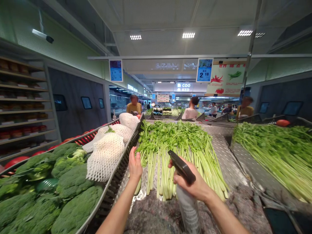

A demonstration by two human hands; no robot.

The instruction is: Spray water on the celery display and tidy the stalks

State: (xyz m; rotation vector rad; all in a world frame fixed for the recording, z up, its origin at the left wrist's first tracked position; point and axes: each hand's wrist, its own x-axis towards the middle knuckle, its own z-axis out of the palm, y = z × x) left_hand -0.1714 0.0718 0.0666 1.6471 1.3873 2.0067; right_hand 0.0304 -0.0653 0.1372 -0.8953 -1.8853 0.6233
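Green broccoli (74, 183) fills the near part of a black crate (115, 184), left of the celery (168, 152); behind the broccoli lie pieces in white foam nets (107, 156). Just beside the celery's left edge, the left hand (136, 167) holds nothing, its fingers extended upward. Celery stalks run lengthwise away from the person, leaves at the far end. Above these stalks, the right hand (198, 183) wraps its grip around a black-topped tool (181, 165), slanting toward the leaves. Right of the celery, metal worktop (221, 143) shows.
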